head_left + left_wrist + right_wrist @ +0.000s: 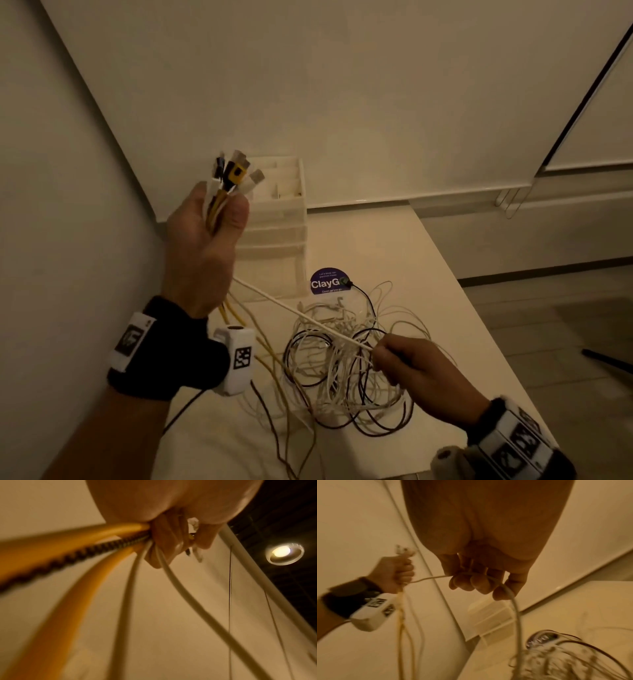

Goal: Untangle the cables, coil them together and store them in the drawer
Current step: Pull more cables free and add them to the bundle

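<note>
Cables point(346, 370): a loose tangle on the table point(404, 246), in front of the drawer unit point(274, 219) and just beside a round sticker point(327, 281). One white cable point(298, 313) runs taut out of the tangle, its long axis slanting from the right hand point(407, 363), low over the tangle, up to the left hand point(205, 240). Left hand: raised beside the drawer unit, fingers curled round a bundle of plug ends point(234, 173). Right hand: nearer the tangle, fingers curled round the white cable. Judged step: drawing this cable free.
</note>
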Action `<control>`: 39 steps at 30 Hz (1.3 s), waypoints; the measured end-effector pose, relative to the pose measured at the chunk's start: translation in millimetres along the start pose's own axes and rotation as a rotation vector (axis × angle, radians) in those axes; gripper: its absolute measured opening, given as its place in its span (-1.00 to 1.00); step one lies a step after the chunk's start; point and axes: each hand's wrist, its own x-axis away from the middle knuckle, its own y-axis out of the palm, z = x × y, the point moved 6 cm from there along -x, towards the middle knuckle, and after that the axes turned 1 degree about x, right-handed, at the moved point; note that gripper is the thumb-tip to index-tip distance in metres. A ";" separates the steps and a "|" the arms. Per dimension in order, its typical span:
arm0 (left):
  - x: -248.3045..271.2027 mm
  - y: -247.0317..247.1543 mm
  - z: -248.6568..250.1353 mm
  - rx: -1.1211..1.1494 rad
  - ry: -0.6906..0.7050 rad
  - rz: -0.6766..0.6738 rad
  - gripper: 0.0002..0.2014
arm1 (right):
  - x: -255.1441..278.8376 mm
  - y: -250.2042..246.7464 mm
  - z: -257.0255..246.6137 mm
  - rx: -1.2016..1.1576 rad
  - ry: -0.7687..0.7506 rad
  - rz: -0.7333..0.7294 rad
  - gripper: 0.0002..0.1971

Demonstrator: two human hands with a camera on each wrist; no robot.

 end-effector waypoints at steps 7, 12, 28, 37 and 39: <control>60.0 84.8 -7.8 -0.354 0.069 -0.541 -0.87 | -28.3 -33.6 -15.3 -0.098 0.015 0.209 -0.65; 74.8 119.6 -26.4 -0.137 -0.127 -0.433 -0.83 | -40.2 -43.9 -57.8 -0.312 -0.112 0.173 -0.75; 39.3 76.4 -23.2 -0.346 -0.081 0.011 -0.80 | -6.3 -36.2 12.9 -0.311 -0.083 0.061 -0.70; 70.9 110.3 -14.8 -0.106 -0.207 -0.183 -0.88 | 1.3 -35.7 30.7 -0.229 0.082 0.115 -0.53; 93.2 144.7 -16.2 -0.170 -0.208 -0.481 -0.86 | -0.5 -37.8 19.7 -0.357 0.058 0.111 -0.56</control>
